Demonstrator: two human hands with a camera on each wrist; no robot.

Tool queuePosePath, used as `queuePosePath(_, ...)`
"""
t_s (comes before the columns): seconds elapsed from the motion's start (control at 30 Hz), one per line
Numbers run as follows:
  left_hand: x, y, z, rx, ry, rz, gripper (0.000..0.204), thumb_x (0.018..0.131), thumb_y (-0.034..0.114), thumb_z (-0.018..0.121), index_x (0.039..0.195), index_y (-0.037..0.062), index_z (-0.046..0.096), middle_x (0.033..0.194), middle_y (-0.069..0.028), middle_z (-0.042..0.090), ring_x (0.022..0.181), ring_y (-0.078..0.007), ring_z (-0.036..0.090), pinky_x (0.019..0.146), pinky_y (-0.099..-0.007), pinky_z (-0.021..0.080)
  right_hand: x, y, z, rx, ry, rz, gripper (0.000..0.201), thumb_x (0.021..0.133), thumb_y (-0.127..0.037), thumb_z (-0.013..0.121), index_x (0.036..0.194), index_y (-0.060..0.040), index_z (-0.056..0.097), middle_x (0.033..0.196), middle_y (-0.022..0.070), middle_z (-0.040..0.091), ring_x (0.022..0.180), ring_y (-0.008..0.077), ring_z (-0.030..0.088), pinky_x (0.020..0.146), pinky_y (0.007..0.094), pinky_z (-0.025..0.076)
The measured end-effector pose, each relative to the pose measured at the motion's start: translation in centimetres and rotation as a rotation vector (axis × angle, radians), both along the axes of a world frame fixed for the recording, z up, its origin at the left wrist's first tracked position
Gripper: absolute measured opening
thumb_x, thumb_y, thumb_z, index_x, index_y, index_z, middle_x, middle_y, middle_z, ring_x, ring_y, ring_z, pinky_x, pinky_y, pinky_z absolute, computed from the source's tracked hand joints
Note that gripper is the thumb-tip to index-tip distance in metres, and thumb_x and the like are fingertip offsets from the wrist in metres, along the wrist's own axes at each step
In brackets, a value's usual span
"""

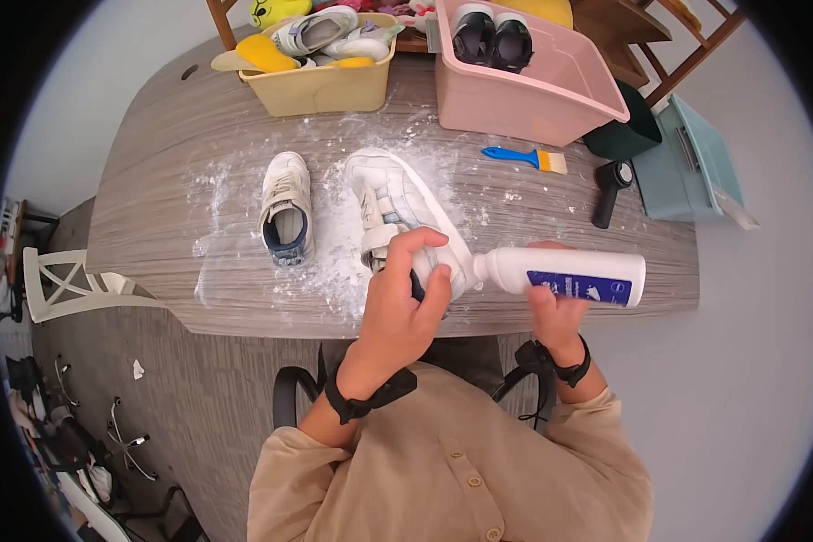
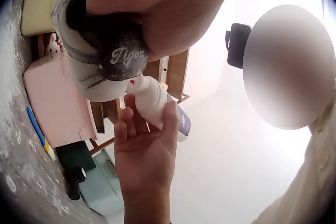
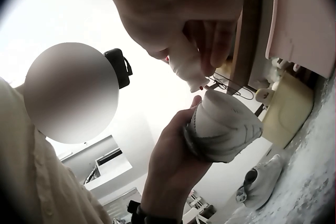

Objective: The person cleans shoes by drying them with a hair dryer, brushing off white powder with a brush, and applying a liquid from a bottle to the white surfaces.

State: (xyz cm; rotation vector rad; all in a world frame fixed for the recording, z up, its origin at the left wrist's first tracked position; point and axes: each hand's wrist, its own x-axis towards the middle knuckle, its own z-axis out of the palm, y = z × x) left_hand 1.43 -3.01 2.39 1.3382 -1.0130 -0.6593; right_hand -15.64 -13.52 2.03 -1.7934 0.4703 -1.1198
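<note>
In the head view my left hand (image 1: 397,312) grips a white shoe (image 1: 393,185) at its heel opening, with thumb and fingers curled over the collar. The shoe is raised off the table and tilted, its dark lining marked with lettering in the left wrist view. My right hand (image 1: 560,316) holds a white bottle (image 1: 506,269) with a blue label, lying nearly level. Its nozzle (image 2: 134,83) points at the heel edge of the shoe, right at the surface. A second white shoe (image 1: 285,194) with a navy lining rests on the table to the left.
White powder lies smeared over the wooden table (image 1: 154,199). A blue-handled brush (image 1: 519,158) and a black cylindrical tool (image 1: 611,194) lie at the right. Behind stand a yellow bin (image 1: 321,93) with shoes, a pink bin (image 1: 515,108) with black-and-white shoes, and a teal box (image 1: 686,172).
</note>
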Motion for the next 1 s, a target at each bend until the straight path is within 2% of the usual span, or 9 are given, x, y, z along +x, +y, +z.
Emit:
queuePosePath(0.07, -0.1, -0.1, 0.5, -0.004, -0.043, -0.006, 0.027, 0.087, 0.004, 0.052, 0.114, 0.0057, 0.046, 0.069, -0.0129, 0.056, 0.054, -0.0199, 0.053, 0.053, -0.0315, 0.041, -0.4, -0.2, -0.1, -0.051, 0.046, 0.032, 0.043, 0.081, -0.022, 0.070, 0.111, 0.0043, 0.054, 0.108, 0.0145, 0.057, 0.095, 0.0206, 0.056, 0.082, 0.0318, 0.045)
queuePosePath(0.27, -0.1, 0.0, 0.6, -0.039, -0.104, -0.015, 0.028, 0.086, 0.002, 0.052, 0.113, 0.0050, 0.046, 0.068, -0.0114, 0.054, 0.053, -0.0240, 0.051, 0.053, -0.0347, 0.040, -0.9, 0.3, 0.0, -0.096, 0.166, 0.049, 0.038, 0.079, -0.021, 0.071, 0.107, 0.0010, 0.060, 0.108, 0.0136, 0.059, 0.097, 0.0236, 0.058, 0.083, 0.0326, 0.046)
queuePosePath(0.37, -0.2, 0.3, 0.4, -0.007, -0.099, -0.064, 0.029, 0.086, 0.003, 0.055, 0.113, 0.0032, 0.046, 0.077, -0.0043, 0.050, 0.061, -0.0095, 0.042, 0.055, -0.0252, 0.036, -0.8, 0.3, 0.9, -0.075, 0.234, 0.143, 0.039, 0.077, -0.020, 0.073, 0.108, 0.0004, 0.061, 0.108, 0.0130, 0.060, 0.094, 0.0231, 0.060, 0.080, 0.0317, 0.048)
queuePosePath(0.47, -0.3, 0.0, -0.2, -0.076, -0.173, -0.037, 0.031, 0.085, 0.003, 0.054, 0.115, 0.0022, 0.044, 0.083, -0.0086, 0.052, 0.064, -0.0142, 0.045, 0.058, -0.0282, 0.038, -0.9, 0.2, 1.0, -0.131, 0.273, 0.121, 0.039, 0.076, -0.017, 0.074, 0.108, 0.0001, 0.061, 0.108, 0.0130, 0.060, 0.092, 0.0220, 0.061, 0.078, 0.0305, 0.049)
queuePosePath(0.57, -0.3, -0.2, -0.4, -0.139, -0.219, -0.017, 0.032, 0.086, 0.002, 0.053, 0.116, 0.0026, 0.042, 0.068, -0.0112, 0.052, 0.047, -0.0221, 0.048, 0.047, -0.0343, 0.037, -0.6, 1.0, 0.6, -0.086, 0.215, 0.052, 0.039, 0.077, -0.014, 0.073, 0.110, 0.0011, 0.060, 0.107, 0.0130, 0.060, 0.093, 0.0209, 0.061, 0.079, 0.0299, 0.048)
queuePosePath(0.67, -0.1, -0.2, -0.4, -0.153, -0.261, -0.013, 0.032, 0.086, 0.002, 0.053, 0.116, 0.0030, 0.042, 0.068, -0.0123, 0.054, 0.049, -0.0245, 0.051, 0.048, -0.0356, 0.039, -0.3, 1.4, 0.6, -0.039, 0.162, 0.047, 0.038, 0.078, -0.011, 0.072, 0.111, 0.0022, 0.058, 0.107, 0.0128, 0.060, 0.093, 0.0187, 0.060, 0.079, 0.0287, 0.048)
queuePosePath(0.77, -0.4, 0.4, -0.3, -0.044, -0.152, -0.091, 0.033, 0.085, 0.002, 0.055, 0.115, 0.0010, 0.043, 0.089, -0.0128, 0.054, 0.070, -0.0196, 0.052, 0.063, -0.0297, 0.042, 0.3, 1.1, 0.3, 0.009, 0.106, 0.052, 0.039, 0.079, -0.010, 0.071, 0.112, 0.0031, 0.055, 0.106, 0.0119, 0.059, 0.092, 0.0165, 0.058, 0.077, 0.0276, 0.047)
queuePosePath(0.87, -0.6, 1.0, 0.5, 0.141, -0.109, -0.199, 0.034, 0.083, 0.002, 0.056, 0.115, 0.0007, 0.043, 0.087, -0.0136, 0.054, 0.068, -0.0205, 0.053, 0.061, -0.0308, 0.043, 0.9, 0.9, 0.7, 0.021, 0.115, 0.008, 0.043, 0.081, -0.016, 0.070, 0.112, 0.0075, 0.051, 0.104, 0.0144, 0.058, 0.088, 0.0179, 0.056, 0.078, 0.0295, 0.046)
queuePosePath(1.0, -0.9, 0.6, -0.5, -0.068, -0.206, -0.109, 0.035, 0.082, 0.001, 0.057, 0.114, 0.0009, 0.043, 0.087, -0.0130, 0.054, 0.066, -0.0186, 0.052, 0.058, -0.0305, 0.042, 0.8, 1.0, 0.4, 0.068, 0.091, 0.014, 0.043, 0.082, -0.014, 0.069, 0.114, 0.0074, 0.050, 0.106, 0.0134, 0.057, 0.091, 0.0169, 0.055, 0.080, 0.0295, 0.045)
